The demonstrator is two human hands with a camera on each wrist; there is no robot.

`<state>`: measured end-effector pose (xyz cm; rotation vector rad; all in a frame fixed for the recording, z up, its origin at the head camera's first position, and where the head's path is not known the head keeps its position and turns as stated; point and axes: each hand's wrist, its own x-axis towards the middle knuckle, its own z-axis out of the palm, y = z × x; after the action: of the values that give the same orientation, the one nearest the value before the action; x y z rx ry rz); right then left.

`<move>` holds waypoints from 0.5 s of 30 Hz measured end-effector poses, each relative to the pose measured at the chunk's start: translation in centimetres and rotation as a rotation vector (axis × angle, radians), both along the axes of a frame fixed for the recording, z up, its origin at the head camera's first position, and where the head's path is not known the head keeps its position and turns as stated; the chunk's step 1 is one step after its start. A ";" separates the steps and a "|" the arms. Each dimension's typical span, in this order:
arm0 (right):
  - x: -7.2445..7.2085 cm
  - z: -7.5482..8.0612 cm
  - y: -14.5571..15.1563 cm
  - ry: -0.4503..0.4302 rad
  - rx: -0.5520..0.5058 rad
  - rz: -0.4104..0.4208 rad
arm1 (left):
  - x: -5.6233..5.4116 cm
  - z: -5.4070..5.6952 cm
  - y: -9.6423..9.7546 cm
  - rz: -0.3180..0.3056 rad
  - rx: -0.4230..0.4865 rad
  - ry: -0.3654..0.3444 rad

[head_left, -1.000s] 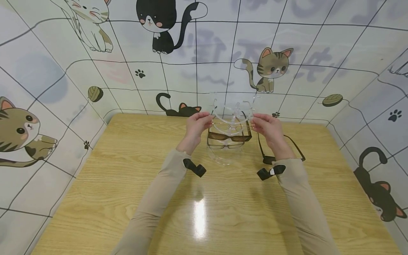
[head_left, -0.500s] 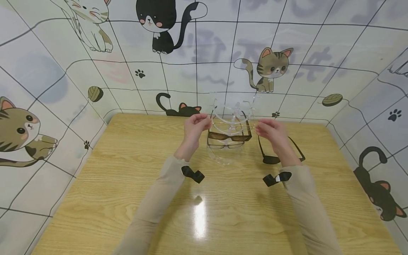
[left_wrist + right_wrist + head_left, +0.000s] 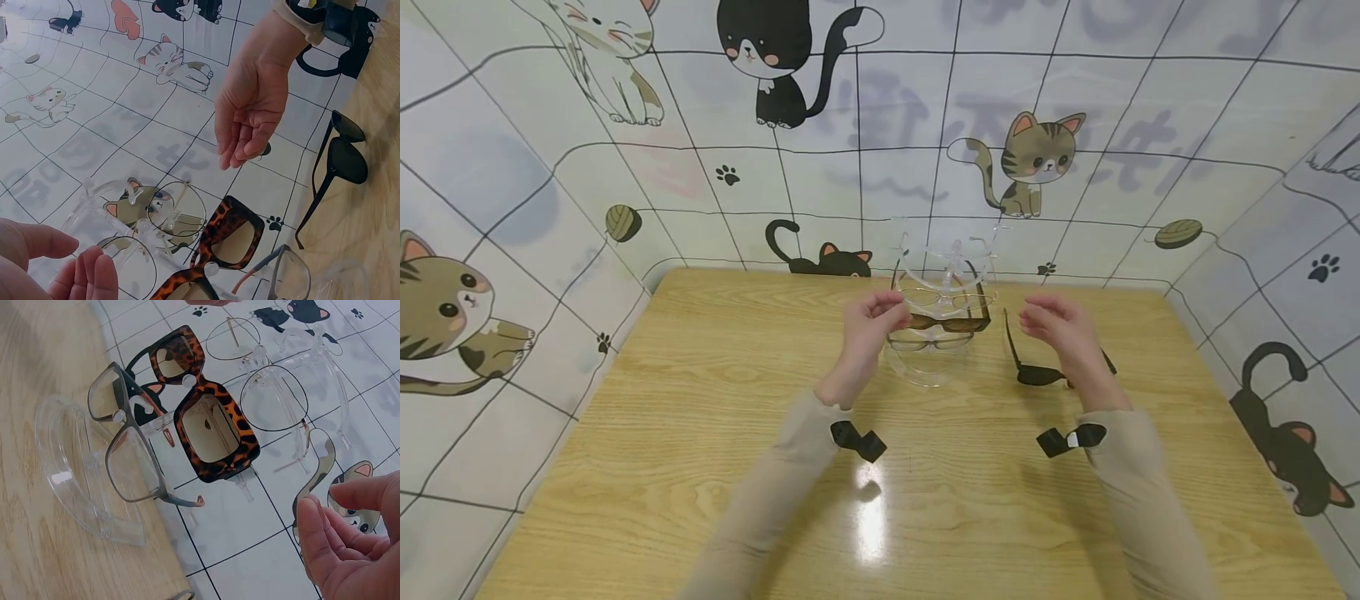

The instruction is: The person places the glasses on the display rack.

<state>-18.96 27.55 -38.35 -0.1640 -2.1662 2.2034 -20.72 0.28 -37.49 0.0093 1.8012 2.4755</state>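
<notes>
A clear display stand (image 3: pixel 62 469) holds several pairs of glasses one above another. Thin gold round glasses (image 3: pixel 275 400) hang above tortoiseshell sunglasses (image 3: pixel 219 434), with grey-framed glasses (image 3: pixel 134 450) lowest. My left hand (image 3: pixel 865 337) hovers beside the stand's left, its fingers loosely bent and holding nothing; it covers the left end of the tortoiseshell pair in the head view. To the stand's right, my right hand (image 3: pixel 1067 337) hangs in the air with thumb and fingertips loosely curved, nothing between them. Black sunglasses (image 3: pixel 1037 376) lie on the table partly behind that hand.
The wooden table (image 3: pixel 700 417) meets a wall (image 3: pixel 820 183) printed with cats and grid lines just behind the stand. Clear arms at the stand's top stick out near this wall. Each sleeve cuff carries a black strap with a small camera (image 3: pixel 871 446).
Both hands were at the sides of the gold round glasses and have let go. The right hand moved right and toward me; the left dropped lower. The gold glasses stay on the stand.
</notes>
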 end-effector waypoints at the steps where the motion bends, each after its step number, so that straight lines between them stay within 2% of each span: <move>1: 0.2 0.0 0.1 -0.002 -0.001 -0.003 | 0.1 -0.1 0.2 -0.007 0.003 0.001; 10: 1.5 -0.2 1.4 -0.002 -0.003 -0.015 | 1.3 -1.3 1.7 -0.078 0.006 0.017; 15: 2.2 -0.6 2.3 0.022 -0.054 -0.025 | 1.9 -1.8 2.7 -0.130 0.003 0.001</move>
<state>-16.80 29.83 -38.96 -0.1674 -2.0823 2.2406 -18.82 3.01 -39.33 0.1234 1.7387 2.3892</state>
